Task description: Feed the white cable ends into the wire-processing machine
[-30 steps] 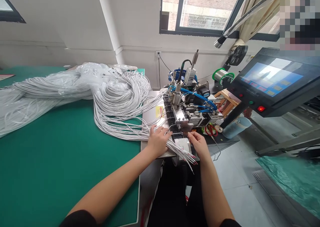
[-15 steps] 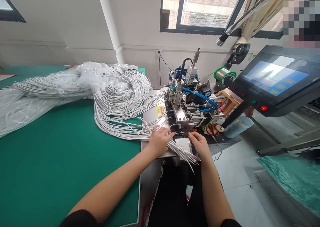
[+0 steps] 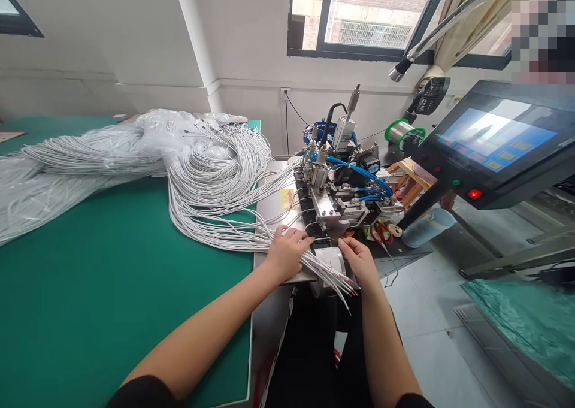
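Note:
My left hand (image 3: pixel 286 255) lies over the bundle of white cables (image 3: pixel 330 273) at the metal plate's right edge. Its thumb and fingertips are closed on a single white cable (image 3: pixel 321 238) at the front of the machine (image 3: pixel 326 204). Just right of that cable's end is my right hand (image 3: pixel 356 257), thumb and forefinger pinched together at its thin wire tip; the tip itself is too small to make out clearly. The loose cable ends, some reddish, hang past a white roll (image 3: pixel 330 258) between my hands.
A large coil of white cables (image 3: pixel 215 168) and plastic bags (image 3: pixel 157 132) lie on the green table (image 3: pixel 135 288). A control screen (image 3: pixel 498 135) stands at the right, with a solder wire spool (image 3: pixel 401 133) behind. Red-handled scissors (image 3: pixel 381 234) and a plastic jug (image 3: pixel 429 227) are beside the machine.

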Available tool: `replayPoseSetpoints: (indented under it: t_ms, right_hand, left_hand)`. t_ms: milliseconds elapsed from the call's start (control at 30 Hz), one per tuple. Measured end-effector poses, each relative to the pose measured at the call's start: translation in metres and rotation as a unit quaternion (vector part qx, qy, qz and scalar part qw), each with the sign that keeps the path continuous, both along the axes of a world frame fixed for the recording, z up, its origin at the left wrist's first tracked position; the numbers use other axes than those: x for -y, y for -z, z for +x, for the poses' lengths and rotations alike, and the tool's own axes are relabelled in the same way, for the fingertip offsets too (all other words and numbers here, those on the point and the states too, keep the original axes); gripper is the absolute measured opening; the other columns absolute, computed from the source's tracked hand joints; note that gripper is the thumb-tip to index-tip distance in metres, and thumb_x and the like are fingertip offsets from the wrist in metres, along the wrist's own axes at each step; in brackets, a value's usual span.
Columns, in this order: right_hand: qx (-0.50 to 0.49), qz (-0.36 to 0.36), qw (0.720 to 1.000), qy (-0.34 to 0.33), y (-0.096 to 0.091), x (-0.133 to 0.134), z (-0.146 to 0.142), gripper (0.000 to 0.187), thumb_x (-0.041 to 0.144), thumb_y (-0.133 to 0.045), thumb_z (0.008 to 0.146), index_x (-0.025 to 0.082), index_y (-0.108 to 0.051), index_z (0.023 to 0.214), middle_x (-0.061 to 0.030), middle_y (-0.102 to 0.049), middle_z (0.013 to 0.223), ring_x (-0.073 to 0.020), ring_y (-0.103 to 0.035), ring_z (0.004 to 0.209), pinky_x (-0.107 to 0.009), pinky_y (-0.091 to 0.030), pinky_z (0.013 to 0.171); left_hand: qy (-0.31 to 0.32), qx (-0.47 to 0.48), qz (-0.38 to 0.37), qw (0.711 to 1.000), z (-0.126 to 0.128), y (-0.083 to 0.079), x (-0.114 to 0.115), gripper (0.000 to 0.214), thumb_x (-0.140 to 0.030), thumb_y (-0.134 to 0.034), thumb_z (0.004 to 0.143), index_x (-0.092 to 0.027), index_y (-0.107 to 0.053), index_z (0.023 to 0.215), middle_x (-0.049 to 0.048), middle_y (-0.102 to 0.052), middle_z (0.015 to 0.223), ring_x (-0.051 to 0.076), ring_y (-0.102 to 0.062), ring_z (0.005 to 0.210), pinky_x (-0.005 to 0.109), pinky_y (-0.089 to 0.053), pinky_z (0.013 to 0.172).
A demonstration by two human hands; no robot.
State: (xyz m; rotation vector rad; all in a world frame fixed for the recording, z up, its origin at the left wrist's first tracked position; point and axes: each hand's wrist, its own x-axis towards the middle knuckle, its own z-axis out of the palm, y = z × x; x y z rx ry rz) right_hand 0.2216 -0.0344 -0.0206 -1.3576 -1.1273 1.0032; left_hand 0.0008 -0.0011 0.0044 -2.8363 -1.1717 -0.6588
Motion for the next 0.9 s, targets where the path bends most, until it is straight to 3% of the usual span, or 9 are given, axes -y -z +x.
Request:
replayPoseSetpoints:
  t_ms: [900]
  right_hand:
    - [0.001,-0.014,1.000,-0.006,0.0002,0.0038,-0.0023,0.041,0.058,-0.065,0.075,0.019,-0.056,0.068,0.0035,-0.048,0.056,-0.0115,-0.039,0.050,-0.024,-0.030,0.047]
  left_hand:
    - [0.007,-0.012,-0.008,1.000,-0.0001,0.0022,-0.0014,0.055,-0.012,-0.058,0.068,-0.020,-0.058,0.122,0.0071,-0.065,0.118,0.025,-0.054,0.107,0.044,-0.033,0.096]
